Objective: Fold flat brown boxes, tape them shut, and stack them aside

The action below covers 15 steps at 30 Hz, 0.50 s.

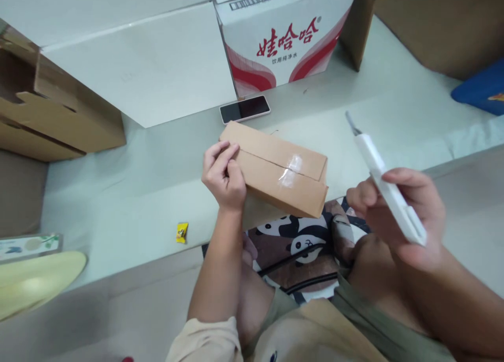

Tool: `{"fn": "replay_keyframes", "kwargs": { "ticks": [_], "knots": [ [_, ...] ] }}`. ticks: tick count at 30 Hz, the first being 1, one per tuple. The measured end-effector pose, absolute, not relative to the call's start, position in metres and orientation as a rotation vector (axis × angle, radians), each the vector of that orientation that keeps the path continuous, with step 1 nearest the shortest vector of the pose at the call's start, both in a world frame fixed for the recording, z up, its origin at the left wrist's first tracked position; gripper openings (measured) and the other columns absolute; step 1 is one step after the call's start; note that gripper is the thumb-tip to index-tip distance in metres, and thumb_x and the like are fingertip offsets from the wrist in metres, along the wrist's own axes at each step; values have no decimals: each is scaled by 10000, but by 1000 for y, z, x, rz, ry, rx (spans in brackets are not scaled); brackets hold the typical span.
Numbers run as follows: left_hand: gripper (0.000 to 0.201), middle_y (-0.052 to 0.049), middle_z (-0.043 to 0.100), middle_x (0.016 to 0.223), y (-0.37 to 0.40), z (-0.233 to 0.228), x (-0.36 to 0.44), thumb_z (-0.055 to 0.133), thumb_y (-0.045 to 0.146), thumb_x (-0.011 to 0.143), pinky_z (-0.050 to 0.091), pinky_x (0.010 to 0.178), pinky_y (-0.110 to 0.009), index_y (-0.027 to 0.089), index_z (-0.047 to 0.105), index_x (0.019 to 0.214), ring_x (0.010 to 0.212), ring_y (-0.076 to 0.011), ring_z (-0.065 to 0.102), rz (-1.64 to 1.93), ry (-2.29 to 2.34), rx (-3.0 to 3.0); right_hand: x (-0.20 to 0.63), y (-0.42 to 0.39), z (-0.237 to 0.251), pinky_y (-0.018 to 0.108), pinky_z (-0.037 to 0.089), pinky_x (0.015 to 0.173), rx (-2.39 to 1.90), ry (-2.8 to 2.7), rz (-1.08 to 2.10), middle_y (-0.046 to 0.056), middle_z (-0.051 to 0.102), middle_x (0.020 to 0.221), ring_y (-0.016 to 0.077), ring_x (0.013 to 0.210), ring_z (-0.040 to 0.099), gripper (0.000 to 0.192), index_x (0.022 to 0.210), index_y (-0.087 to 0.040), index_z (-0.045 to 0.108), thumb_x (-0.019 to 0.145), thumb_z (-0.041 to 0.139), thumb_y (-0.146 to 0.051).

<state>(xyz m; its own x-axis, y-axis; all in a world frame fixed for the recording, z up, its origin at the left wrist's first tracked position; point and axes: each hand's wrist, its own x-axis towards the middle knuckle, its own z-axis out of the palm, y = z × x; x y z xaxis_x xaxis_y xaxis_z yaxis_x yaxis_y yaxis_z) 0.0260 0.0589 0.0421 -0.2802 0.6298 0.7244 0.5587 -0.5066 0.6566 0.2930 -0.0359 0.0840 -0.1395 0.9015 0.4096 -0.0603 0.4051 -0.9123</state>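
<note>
The small cardboard box [277, 168] rests in front of the person, propped partly on the pale surface [137, 183] and partly over the panda-print fabric [299, 241], its two top flaps closed and joined across the seam by a strip of clear tape [290, 172]. The left hand [223, 177] is closed on the box's near-left corner, fingers curled over the flap edge. The right hand [397, 215] is closed around a white utility knife [388, 189], held clear of the box to its right, with the blade extended and pointing up and away. For a clean cut, keep the blade shallow, run it along the flap seam through the tape, and keep the left fingers off that line. Beyond the box lie a smartphone [244, 109] and a white printed carton [283, 34]; a yellow wrapped candy [181, 232] lies to the left.
</note>
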Motion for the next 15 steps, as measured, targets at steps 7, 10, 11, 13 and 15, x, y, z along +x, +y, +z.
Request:
{"fn": "replay_keyframes", "kwargs": {
  "ticks": [7,10,11,13,15],
  "knots": [
    [323,-51,727,1087,60,39,26,510,131,876,545,998,-372,200,800,1003,1061,-183,694,1956,1508,1885,276,-53,84,280,424,528,-657,-1428,1265,21,607,820,144,606,493,729,1318,-305,594,780,653,-793],
    [327,-50,727,1098,60,38,26,502,147,881,542,1014,-382,205,799,1007,1072,-186,692,1937,1543,1882,280,-47,80,274,460,519,-665,-1447,1291,28,653,795,147,591,542,721,1286,-271,604,803,606,-807],
    [327,-51,726,1098,60,38,27,501,151,882,541,1017,-382,204,799,1006,1073,-186,692,1936,1546,1880,282,-44,80,266,465,508,-673,-1494,1255,24,658,781,141,575,554,657,1273,-265,605,824,642,-744],
    [326,-52,726,1095,59,39,27,498,160,884,541,1017,-381,203,799,1004,1070,-185,691,1931,1550,1883,284,-39,80,243,449,472,-731,-1596,1141,10,664,756,121,532,561,467,1239,-272,610,881,691,-561],
    [329,-50,726,1093,60,39,27,490,173,887,542,1017,-384,206,797,1000,1071,-186,690,1919,1576,1893,284,-39,84,237,431,446,-828,-1654,1026,-3,666,721,114,497,559,290,1195,-296,623,943,644,-437]
  ]
}}
